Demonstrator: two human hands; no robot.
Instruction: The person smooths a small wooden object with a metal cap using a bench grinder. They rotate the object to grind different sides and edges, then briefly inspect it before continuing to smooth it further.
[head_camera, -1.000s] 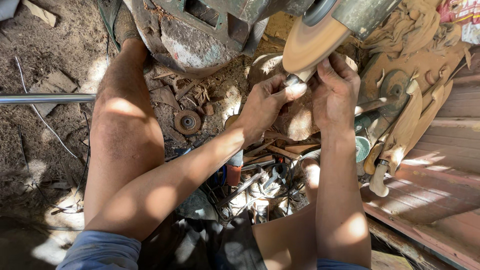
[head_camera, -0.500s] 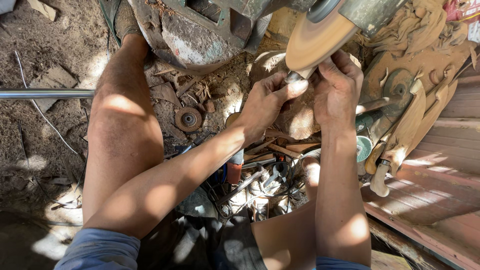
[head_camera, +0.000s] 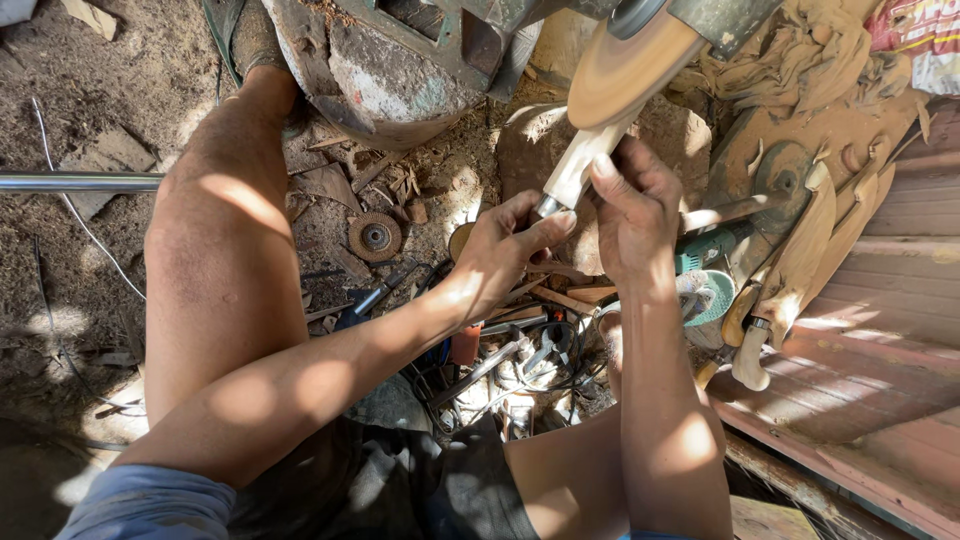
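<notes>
**Handle on the sanding disc**

Handle (head_camera: 578, 165), pale wood with a metal collar at its near end, sits between both hands near the top centre of my view. Its long axis runs on a slant: the collar end points down and left toward the person's lap, the rounded far end points up and right, and that far end touches the lower edge of the tan sanding disc (head_camera: 625, 65). The tilt is steep, closer to upright in the frame than to level.

From where I watch, the left hand (head_camera: 500, 255) is closed on the lower part of the handle, thumb and fingers pinching it at the collar. The right hand (head_camera: 632, 215) is curled against the upper side of the same handle, fingertips pressing on the wood just below the disc (I cannot see the palm side, so how far the fingers wrap is unclear). The two hands are just beside each other, nearly touching.

The disc is mounted on a worn green motor housing (head_camera: 400, 60) that stands on the dirt between the person's knees. Below the hands lies a heap of tools and wires (head_camera: 510, 355). A small rusty round disc (head_camera: 375, 236) rests on the ground left of them. On the right, further pale handles (head_camera: 752, 350) lean against the red wooden planks (head_camera: 880, 340). A metal pipe (head_camera: 80, 181) runs in from the left edge.
</notes>
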